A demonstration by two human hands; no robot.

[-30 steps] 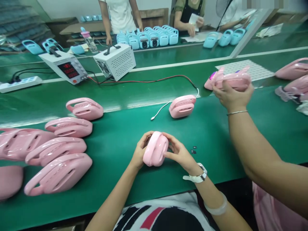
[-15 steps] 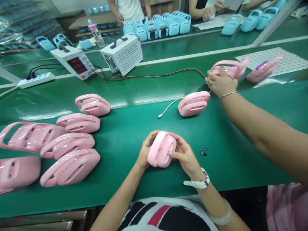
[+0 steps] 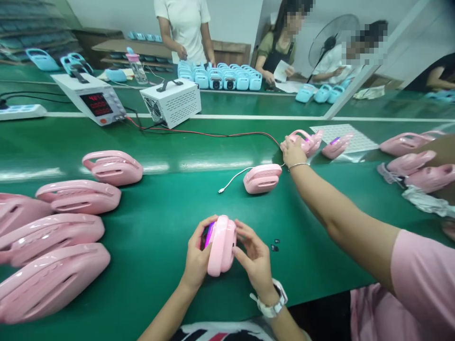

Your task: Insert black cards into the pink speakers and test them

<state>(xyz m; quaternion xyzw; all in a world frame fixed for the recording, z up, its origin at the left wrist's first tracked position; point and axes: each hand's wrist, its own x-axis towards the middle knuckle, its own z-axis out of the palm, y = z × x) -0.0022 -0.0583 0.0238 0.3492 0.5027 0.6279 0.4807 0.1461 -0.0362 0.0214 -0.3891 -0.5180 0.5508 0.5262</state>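
A pink portable speaker (image 3: pixel 222 246) with a wide carrying handle is upright between my hands, above the green table. Purple light glows on its left side. My left hand (image 3: pixel 198 253) is wrapped around that side, its fingers partly hidden behind the speaker. My right hand (image 3: pixel 254 255) grips the right side, with the thumb by a small dark slot and the fingers on the upper edge. Several tiny black cards (image 3: pixel 275 247) lie on the table to the right of my hands. Another pink speaker (image 3: pixel 263 179) stands farther forward, beside a white cable (image 3: pixel 232 179).
Several pink speakers (image 3: pixel 80 196) stand at left. A co-worker's hand (image 3: pixel 294 152) touches a pink speaker (image 3: pixel 313 142) at right, the arm reaching across the table. A power supply (image 3: pixel 97 102) and a vented white box (image 3: pixel 174 102) stand behind, with a red-black wire (image 3: pixel 213 135).
My hands have turned the speaker, so its purple-lit side now shows at left. The camera view has tilted up and turned right, bringing more people and pink speakers into sight.
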